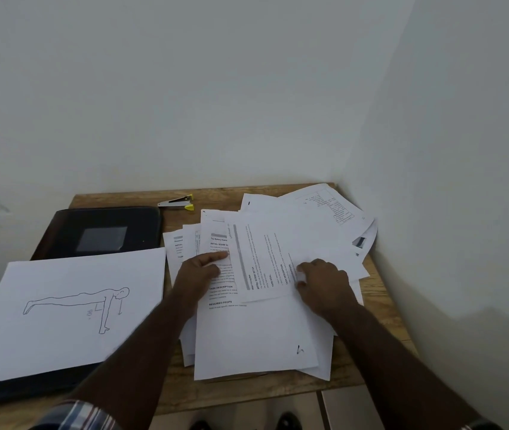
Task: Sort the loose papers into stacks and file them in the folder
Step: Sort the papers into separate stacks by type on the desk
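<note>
Papers (256, 333) sprawl across the desk's right side, under both my hands. My left hand (198, 268) presses flat on one sheet; my right hand (321, 282) pinches the sideways page (265, 259). Pulling it could drag neighbours off the far corner. The folder (104, 232) lies far left.

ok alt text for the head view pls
Both hands rest on a messy pile of printed papers on a wooden table: left hand, right hand. A push-up drawing sheet lies on a black folder.
</note>
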